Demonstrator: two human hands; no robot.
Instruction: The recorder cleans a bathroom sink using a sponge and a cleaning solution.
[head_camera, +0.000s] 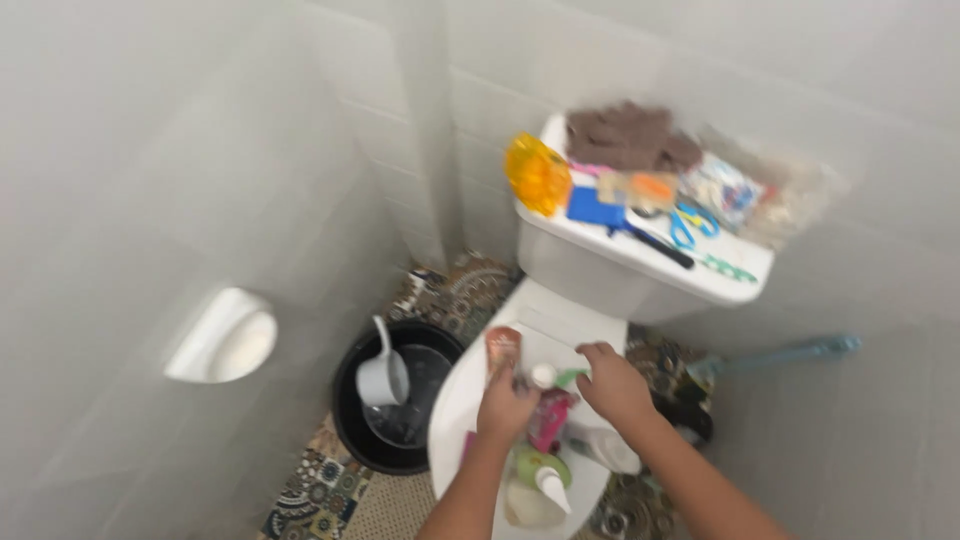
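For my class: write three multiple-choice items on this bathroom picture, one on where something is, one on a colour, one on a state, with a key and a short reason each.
1. Where is the black bucket?
A. on the tank
B. on the floor left of the toilet
C. on the wall

2. What colour is the cloth on the toilet tank?
A. brown
B. white
C. green

3. How is the toilet lid?
A. lifted
B. missing
C. shut, with bottles on it

Key:
1 B, it sits on the patterned floor with a scoop inside.
2 A, it is dull brown.
3 C, the left hand and right hand reach among bottles standing on it.
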